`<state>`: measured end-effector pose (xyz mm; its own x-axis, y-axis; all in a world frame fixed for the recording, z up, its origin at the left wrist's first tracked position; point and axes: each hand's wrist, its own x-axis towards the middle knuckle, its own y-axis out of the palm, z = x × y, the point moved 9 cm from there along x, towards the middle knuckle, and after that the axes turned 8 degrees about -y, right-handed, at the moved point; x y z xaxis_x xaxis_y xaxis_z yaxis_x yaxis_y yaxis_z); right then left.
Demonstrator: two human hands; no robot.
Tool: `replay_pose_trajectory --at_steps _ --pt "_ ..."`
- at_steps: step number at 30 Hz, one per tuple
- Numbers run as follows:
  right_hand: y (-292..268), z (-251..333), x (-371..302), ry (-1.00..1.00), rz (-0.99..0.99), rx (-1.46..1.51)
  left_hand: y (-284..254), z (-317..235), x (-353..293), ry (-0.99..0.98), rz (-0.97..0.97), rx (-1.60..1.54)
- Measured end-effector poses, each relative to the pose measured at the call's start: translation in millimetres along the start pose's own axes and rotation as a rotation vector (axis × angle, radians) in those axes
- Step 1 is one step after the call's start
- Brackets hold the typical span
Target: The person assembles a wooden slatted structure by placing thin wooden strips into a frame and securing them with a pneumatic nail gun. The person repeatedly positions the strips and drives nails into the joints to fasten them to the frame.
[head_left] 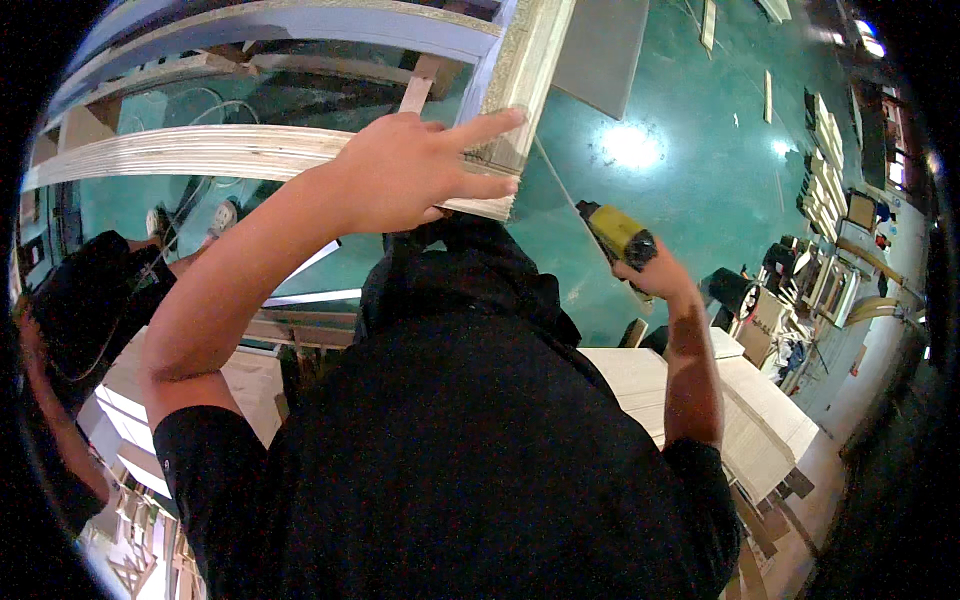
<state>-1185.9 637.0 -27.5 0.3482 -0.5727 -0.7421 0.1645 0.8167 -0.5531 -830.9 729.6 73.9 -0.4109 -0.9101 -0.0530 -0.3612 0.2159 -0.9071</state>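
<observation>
My left hand (420, 170) lies over the corner of a pale wooden frame (230, 147), with two fingers stretched apart across its end post. The frame's layered front rail runs left from under my wrist, and its grainy post (520, 75) extends away from me. Off to the right, apart from the frame, my right hand (655, 275) is closed around a yellow-and-black nail gun (620, 235). The tool's dark nose points up and left over the green floor. My right fingers are partly hidden behind its body.
Another person (100, 290) in dark clothes stands at the left, close to the frame. Pale boards (740, 410) are stacked behind my right arm. A grey panel (600, 50) lies beyond the post. Wood strips (822, 160) and clutter line the right side.
</observation>
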Motion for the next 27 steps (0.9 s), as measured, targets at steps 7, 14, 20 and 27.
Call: replay_pose_trajectory --at_steps 7,14,20,27 --pt "69.7 -194.5 50.5 0.133 0.009 0.087 -27.6 6.1 4.5 -0.148 -0.212 -0.266" --pt "108.0 -352.4 59.0 -0.018 0.206 0.078 -43.9 15.3 -22.3 -0.773 -0.615 -0.189" --pt "26.0 -509.3 122.9 0.246 0.156 0.354 -48.4 -80.9 16.3 -0.926 -0.921 -0.024" --pt "-269.1 -354.3 222.6 -0.364 -0.208 -0.259 104.1 -176.1 291.8 -0.498 -0.443 -0.624"
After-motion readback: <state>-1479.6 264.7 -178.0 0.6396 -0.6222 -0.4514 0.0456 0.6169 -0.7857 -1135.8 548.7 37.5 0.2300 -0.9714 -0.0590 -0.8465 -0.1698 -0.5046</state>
